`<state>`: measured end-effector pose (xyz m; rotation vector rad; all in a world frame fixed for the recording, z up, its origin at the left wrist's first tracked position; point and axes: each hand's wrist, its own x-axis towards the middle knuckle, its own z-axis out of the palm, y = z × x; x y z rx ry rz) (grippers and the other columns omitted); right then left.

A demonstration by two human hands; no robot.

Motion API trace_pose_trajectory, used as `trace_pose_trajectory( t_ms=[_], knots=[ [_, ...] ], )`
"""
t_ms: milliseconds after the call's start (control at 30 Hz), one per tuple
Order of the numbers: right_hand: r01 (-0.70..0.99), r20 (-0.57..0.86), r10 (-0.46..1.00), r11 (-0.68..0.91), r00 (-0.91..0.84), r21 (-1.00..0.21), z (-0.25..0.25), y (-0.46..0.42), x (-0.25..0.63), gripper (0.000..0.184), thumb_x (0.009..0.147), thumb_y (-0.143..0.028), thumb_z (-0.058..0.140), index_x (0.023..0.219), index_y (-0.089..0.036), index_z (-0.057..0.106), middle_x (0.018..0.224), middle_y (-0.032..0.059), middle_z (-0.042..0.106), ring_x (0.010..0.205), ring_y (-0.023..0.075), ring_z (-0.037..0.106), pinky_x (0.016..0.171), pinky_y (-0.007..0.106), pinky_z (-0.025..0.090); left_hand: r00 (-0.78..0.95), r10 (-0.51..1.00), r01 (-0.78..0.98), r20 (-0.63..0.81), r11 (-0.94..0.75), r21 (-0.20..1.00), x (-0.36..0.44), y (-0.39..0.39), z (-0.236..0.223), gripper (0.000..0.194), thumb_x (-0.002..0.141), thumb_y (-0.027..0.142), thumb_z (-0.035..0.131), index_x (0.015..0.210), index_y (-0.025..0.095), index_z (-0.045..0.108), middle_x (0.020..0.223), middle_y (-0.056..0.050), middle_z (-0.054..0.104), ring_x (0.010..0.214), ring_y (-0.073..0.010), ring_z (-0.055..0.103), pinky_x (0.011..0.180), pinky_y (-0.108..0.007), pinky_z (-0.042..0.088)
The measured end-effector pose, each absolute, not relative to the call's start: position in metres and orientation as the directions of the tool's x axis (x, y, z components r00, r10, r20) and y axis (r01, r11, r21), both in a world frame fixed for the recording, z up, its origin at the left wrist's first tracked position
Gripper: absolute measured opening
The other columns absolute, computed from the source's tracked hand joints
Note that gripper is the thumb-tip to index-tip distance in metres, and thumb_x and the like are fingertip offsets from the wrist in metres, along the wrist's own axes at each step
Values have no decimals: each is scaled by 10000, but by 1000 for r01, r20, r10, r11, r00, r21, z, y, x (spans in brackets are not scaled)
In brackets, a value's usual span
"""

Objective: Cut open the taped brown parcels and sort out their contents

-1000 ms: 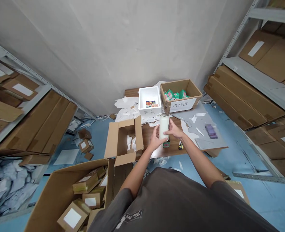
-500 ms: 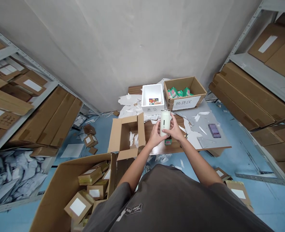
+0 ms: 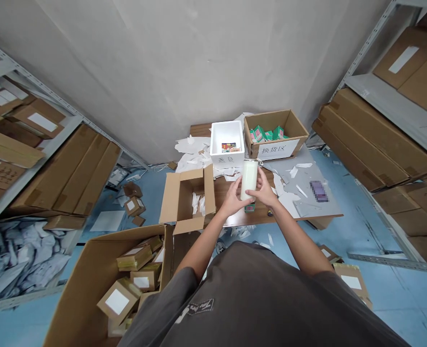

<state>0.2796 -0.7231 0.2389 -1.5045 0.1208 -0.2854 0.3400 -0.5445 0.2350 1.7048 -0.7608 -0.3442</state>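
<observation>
Between my two hands stands a pale, cream-white tumbler [image 3: 249, 174] with a metal-coloured rim and a small loop at its top right. My left hand [image 3: 232, 198] is wrapped round its left side. Fingers of my right hand [image 3: 266, 193] curl round the right side, the thumb across the lower front. Just below the tumbler, a small green box [image 3: 250, 208] shows in part on the wooden table [image 3: 231, 190]. To the left of my left hand is an open carton [image 3: 169, 196] with white crumpled packing inside.
Behind stand a white foam box [image 3: 214, 130] holding colourful packets and a labelled cardboard box [image 3: 300, 129] with several green boxes [image 3: 259, 133]. Torn paper [image 3: 288, 200] litters the table. A large carton [image 3: 79, 279] of parcels is at lower left. Shelves [image 3: 365, 89] flank both sides.
The tumbler has turned in my hands: its dark printing no longer shows, and a loop now shows by the rim. The view has shifted slightly. A small black-and-yellow item shows beside my right wrist.
</observation>
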Motion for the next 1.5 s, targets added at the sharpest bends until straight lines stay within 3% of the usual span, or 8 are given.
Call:
trace_pose_trajectory(
  t_ms=[233,400,533,700,833,1000,1133,1500],
  knots=[
    [57,41,-207,72,977,-996,238,-736,272,1317,727,-406,933,1751,-339,107,1497,154,601,1282,343,667,1106,565,550,706,-697,-209,122,-41,977,332,-551,237,1220,807,482,911,1747,314,152,1598,-171,505,1383,-351,608,1109,-507,561],
    [22,12,-271,35,963,-999,232,-742,268,1354,711,-389,943,1753,-314,82,1514,171,591,1258,352,674,1082,560,566,770,-628,-274,113,-165,948,324,-562,230,1290,716,476,981,1741,315,216,1647,-185,445,1412,-388,567,1134,-537,539],
    [25,18,-198,34,980,-999,230,-747,265,1328,752,-420,919,1760,-311,61,1554,172,569,1286,346,664,1077,542,572,747,-656,-209,108,-77,975,317,-572,220,1248,805,492,919,1752,330,123,1614,-177,496,1350,-346,628,1097,-515,564],
    [58,77,-267,-78,961,-995,228,-746,264,1316,739,-409,924,1763,-324,100,1606,163,513,1331,355,624,1104,543,558,811,-572,-257,123,-160,953,316,-573,219,1266,702,427,986,1725,311,249,1623,-185,465,1316,-343,640,1093,-497,565],
    [61,63,-193,-13,979,-998,229,-736,267,1308,776,-445,899,1762,-339,47,1594,164,518,1321,336,639,1084,525,570,766,-631,-213,120,-72,974,324,-564,223,1258,789,399,927,1749,323,118,1561,-169,538,1300,-326,660,1057,-478,587],
    [54,74,-297,-76,952,-996,234,-716,271,1292,752,-460,913,1760,-317,117,1534,164,568,1281,346,655,1073,535,576,763,-628,-296,153,-128,947,339,-546,227,1284,708,388,964,1745,311,210,1672,-184,400,1409,-388,573,1136,-528,540],
    [7,12,-266,-20,964,-1000,235,-702,274,1255,774,-475,890,1754,-353,116,1479,144,605,1236,328,685,1037,532,593,696,-710,-181,106,-31,983,349,-533,230,1273,774,392,918,1759,290,119,1615,-190,492,1378,-372,608,1100,-514,558],
    [-75,-50,-363,-56,930,-996,232,-673,280,1218,741,-445,912,1731,-343,211,1442,136,616,1185,310,692,1044,533,589,680,-732,-144,55,-60,988,368,-507,213,1346,663,409,997,1744,297,203,1627,-190,460,1406,-383,575,1120,-512,537]
  ],
)
